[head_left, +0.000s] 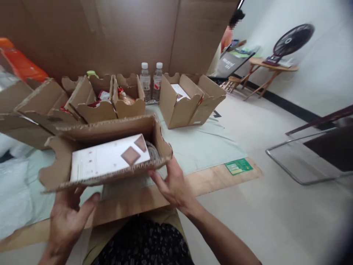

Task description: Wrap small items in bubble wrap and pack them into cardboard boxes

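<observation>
I hold an open cardboard box [110,129] in front of me, above the table's near edge. Inside it lies a white card [107,158] with two brown squares, and a grey coiled thing shows under the card's right end. My left hand [67,217] is under the box's front left, fingers curled up toward its bottom. My right hand [172,184] supports the box's right front corner from below, fingers pressed against the cardboard.
Several open cardboard boxes [182,99] stand at the back of the table [217,173], some with packets inside. Two water bottles [151,81] stand between them. A tall cardboard sheet [124,33] rises behind. A person, a fan [293,38] and a small wooden table are at far right.
</observation>
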The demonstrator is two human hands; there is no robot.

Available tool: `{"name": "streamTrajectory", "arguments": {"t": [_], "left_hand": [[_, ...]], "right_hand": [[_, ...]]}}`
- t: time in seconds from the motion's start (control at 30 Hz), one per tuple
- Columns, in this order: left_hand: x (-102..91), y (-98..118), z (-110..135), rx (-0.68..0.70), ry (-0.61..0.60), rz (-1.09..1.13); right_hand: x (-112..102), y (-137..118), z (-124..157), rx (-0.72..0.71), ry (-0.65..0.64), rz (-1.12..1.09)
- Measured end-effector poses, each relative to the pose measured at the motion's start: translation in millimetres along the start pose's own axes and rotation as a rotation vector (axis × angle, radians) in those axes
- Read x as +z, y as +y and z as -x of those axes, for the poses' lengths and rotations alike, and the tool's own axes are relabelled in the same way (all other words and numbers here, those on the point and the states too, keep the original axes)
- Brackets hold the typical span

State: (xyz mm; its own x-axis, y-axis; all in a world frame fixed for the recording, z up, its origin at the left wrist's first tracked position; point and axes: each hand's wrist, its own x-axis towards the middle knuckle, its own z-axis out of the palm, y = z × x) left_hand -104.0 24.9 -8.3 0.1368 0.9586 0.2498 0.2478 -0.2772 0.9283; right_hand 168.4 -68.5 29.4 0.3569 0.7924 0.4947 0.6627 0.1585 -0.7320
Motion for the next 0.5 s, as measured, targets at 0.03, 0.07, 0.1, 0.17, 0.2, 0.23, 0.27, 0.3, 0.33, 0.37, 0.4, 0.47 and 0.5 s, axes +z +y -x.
{"name": "streamTrajectory", "arguments": {"t": [0.03, 0.07, 0.1, 0.17, 0.2, 0.23, 0.27, 0.3, 0.33, 0.37, 0.4, 0.47, 0.5], "left_hand": [[6.0, 6.4, -10.4, 0.006, 0.008, 0.057], [15.1, 12.8, -19.4, 0.028, -0.005, 0.097], [26.2, 18.5, -25.5, 0.053, -0.043, 0.121], [49.9, 25.0, -27.0, 0.071, -0.155, 0.118], [60.6, 25.5, -23.0, 0.066, -0.209, 0.101], [69.5, 24.3, -17.3, 0.056, -0.245, 0.084], [76.3, 22.0, -11.1, 0.046, -0.261, 0.073], [80.8, 18.9, -5.5, 0.038, -0.265, 0.07], [83.1, 15.6, -1.3, 0.031, -0.261, 0.075], [83.5, 12.2, 1.2, 0.022, -0.253, 0.081], [82.5, 9.1, 2.2, 0.007, -0.249, 0.08], [78.0, 3.4, 1.9, -0.043, -0.241, 0.043], [75.2, 0.9, 1.9, -0.07, -0.223, 0.012]], "right_hand": [[2.8, 1.2, -11.5, 0.027, 0.015, -0.026], [2.3, 4.1, -21.0, 0.063, 0.038, -0.047], [-1.6, 8.5, -26.5, 0.099, 0.063, -0.054], [-16.8, 20.0, -21.9, 0.163, 0.108, -0.011], [-25.7, 26.3, -12.3, 0.193, 0.136, 0.035], [-34.0, 32.5, 0.8, 0.22, 0.162, 0.082], [-40.8, 38.2, 15.8, 0.235, 0.177, 0.12], [-45.5, 43.3, 30.8, 0.245, 0.184, 0.15], [-48.4, 47.9, 44.4, 0.252, 0.179, 0.168], [-50.1, 52.1, 55.3, 0.257, 0.165, 0.176], [-51.3, 56.3, 62.6, 0.266, 0.147, 0.178], [-56.2, 65.3, 65.8, 0.295, 0.084, 0.17], [-60.8, 70.4, 62.1, 0.307, 0.037, 0.159]]}}
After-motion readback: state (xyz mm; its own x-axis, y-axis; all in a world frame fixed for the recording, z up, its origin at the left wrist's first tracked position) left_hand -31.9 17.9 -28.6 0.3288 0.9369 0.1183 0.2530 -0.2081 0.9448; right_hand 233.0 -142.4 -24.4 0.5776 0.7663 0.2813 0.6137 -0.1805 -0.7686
